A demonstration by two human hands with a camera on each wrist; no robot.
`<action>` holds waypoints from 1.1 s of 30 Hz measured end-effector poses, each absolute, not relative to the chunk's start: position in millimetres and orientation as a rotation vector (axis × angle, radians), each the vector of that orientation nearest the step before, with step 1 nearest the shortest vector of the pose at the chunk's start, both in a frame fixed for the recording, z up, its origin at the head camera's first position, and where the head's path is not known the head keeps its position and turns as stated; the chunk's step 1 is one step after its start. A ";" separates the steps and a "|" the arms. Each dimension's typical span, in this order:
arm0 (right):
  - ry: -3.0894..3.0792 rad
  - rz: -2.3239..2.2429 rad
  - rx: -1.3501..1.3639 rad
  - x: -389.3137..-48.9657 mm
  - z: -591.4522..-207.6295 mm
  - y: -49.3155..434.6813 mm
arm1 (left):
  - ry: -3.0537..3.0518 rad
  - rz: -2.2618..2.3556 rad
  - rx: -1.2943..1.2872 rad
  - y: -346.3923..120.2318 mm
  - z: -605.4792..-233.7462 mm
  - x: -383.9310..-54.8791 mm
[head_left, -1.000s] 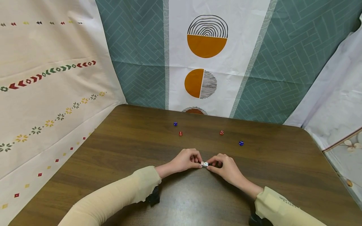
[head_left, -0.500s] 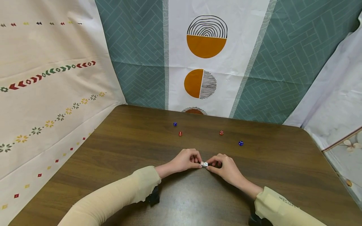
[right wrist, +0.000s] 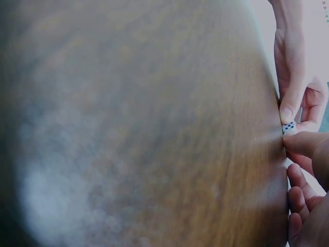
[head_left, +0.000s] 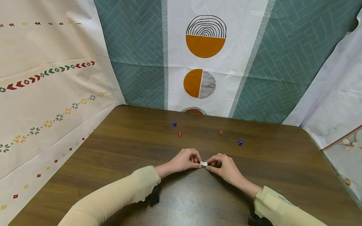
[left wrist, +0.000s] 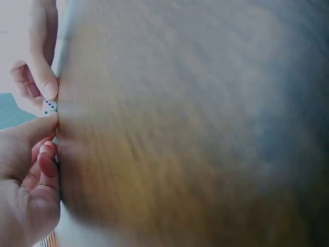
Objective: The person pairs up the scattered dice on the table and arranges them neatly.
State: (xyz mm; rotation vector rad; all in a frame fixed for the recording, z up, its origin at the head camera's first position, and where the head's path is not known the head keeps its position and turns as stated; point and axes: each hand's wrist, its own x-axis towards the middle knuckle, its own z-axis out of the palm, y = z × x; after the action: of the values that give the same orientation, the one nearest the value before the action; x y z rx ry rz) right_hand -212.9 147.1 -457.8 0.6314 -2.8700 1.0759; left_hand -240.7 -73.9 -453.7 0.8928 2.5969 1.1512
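My pale yellow left sleeve (head_left: 118,194) comes in from the lower left of the frame, and my right sleeve (head_left: 282,207), in the same colour with some lettering on it, from the lower right. A black device (head_left: 153,197) shows under the left cuff, and another dark one (head_left: 255,219) under the right cuff at the bottom edge. Both forearms lie over the brown wood-grain table (head_left: 183,201), which has a glossy patch of light at bottom centre.

A little below the middle of the frame, my left hand (head_left: 185,160) and right hand (head_left: 224,168) face each other, almost meeting. Each is nearly closed, thumb and forefinger drawn together: the left pinches the left white die (head_left: 202,163), the right pinches the right white die (head_left: 205,164). The two dice sit side by side between my fingertips. In both wrist views, dark-blue pips show on a white face between my two thumbs.

Beyond my hands, a blue die (head_left: 240,143) lies right of centre. Farther up are a red die (head_left: 179,133) near the middle and a second red die (head_left: 221,132) to its right; farthest is a second blue die (head_left: 174,124). Behind the table's far edge hangs a teal and white cloth (head_left: 135,47) with orange shapes.
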 end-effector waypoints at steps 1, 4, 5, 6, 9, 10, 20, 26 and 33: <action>-2.867 1.077 0.632 -212.7 -457.7 147.0 | 2.597 1.155 0.893 -73.8 -453.9 -240.7; -2.860 1.082 0.633 -212.4 -457.3 146.8 | 2.596 1.164 0.899 -73.9 -454.2 -240.5; -2.858 1.082 0.633 -212.3 -457.2 146.7 | 2.595 1.167 0.901 -74.1 -454.2 -240.4; -2.856 1.083 0.632 -212.2 -457.2 146.6 | 2.593 1.171 0.902 -74.2 -454.1 -240.2; -2.853 1.081 0.631 -212.2 -457.3 146.4 | 2.592 1.175 0.906 -74.4 -453.8 -240.2; -2.853 1.080 0.631 -212.2 -457.2 146.4 | 2.591 1.176 0.905 -74.3 -453.6 -240.2; -2.863 1.077 0.621 -211.9 -457.5 146.2 | 2.590 1.166 0.900 -74.1 -454.4 -241.1; -2.864 1.074 0.623 -212.4 -458.1 146.6 | 2.592 1.169 0.901 -74.1 -453.5 -240.4; -2.875 1.086 0.615 -212.2 -458.4 146.7 | 2.590 1.171 0.898 -74.1 -452.5 -239.2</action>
State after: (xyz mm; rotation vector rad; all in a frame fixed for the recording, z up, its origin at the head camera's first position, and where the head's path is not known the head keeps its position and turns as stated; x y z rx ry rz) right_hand -212.2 146.7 -458.4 0.6150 -2.8748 1.0857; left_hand -239.2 -74.1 -452.5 0.8979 2.5900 1.1714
